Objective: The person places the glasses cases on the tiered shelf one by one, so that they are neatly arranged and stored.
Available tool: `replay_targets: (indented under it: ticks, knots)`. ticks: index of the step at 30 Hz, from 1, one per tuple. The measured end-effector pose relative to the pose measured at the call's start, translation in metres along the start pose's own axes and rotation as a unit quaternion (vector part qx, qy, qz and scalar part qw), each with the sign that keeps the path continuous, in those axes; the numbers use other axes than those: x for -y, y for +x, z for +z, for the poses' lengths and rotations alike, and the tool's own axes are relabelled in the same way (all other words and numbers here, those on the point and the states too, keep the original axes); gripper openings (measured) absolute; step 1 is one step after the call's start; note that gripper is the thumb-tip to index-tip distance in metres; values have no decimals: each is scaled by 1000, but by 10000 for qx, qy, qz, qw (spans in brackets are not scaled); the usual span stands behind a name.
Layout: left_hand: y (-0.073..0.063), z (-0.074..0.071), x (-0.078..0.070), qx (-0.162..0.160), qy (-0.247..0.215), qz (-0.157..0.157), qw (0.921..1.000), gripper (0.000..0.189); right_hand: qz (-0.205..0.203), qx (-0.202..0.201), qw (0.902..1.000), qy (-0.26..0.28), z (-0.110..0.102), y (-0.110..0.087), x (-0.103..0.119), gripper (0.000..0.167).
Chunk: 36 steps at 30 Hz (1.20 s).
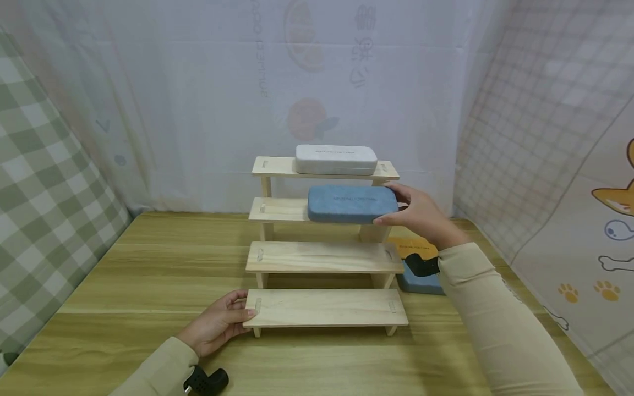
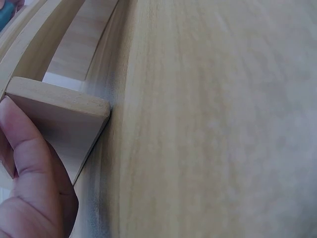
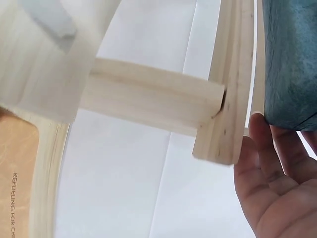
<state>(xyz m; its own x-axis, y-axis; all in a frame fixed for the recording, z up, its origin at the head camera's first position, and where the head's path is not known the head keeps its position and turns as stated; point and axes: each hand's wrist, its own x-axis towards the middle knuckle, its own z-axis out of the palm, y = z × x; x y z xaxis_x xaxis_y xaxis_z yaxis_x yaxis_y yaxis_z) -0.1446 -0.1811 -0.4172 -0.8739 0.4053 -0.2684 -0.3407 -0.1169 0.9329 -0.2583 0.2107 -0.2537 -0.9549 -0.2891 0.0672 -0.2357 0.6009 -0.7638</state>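
My right hand (image 1: 418,212) pinches the right end of a blue glasses case (image 1: 353,203), thumb in front and fingers behind. The case lies across the right part of the second tier from the top of a pale wooden stepped stand (image 1: 324,257); whether it bears on that board cannot be told. In the right wrist view the case (image 3: 293,64) stands at the fingertips. My left hand (image 1: 218,323) holds the left end of the lowest board, thumb on top. The left wrist view shows the left hand (image 2: 34,183) against the stand's side support (image 2: 59,99).
A white glasses case (image 1: 337,160) sits on the top tier. Right of the stand, on the wooden table (image 1: 163,264), lie an orange case (image 1: 413,246) and another blue case (image 1: 420,281), partly behind my right forearm. Cloth hangs at the back and both sides.
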Motion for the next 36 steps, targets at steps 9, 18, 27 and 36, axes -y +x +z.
replay_targets:
  ticks: [9, 18, 27, 36]
  knots:
    - [0, 1, 1, -60, 22, 49, 10000, 69, 38, -39, 9998, -168, 9, 13, 4, 94]
    - [0, 1, 0, -54, -25, 63, 10000, 66, 155, 99, 9995, -255, 12, 20, 8, 97]
    - [1, 2, 1, -89, -82, 76, 9999, 64, 223, 397, 9988, -199, 10, 24, 7, 95]
    - [0, 1, 1, -92, -62, 90, 9999, 65, 344, 673, 9971, -29, 10, 27, 5, 96]
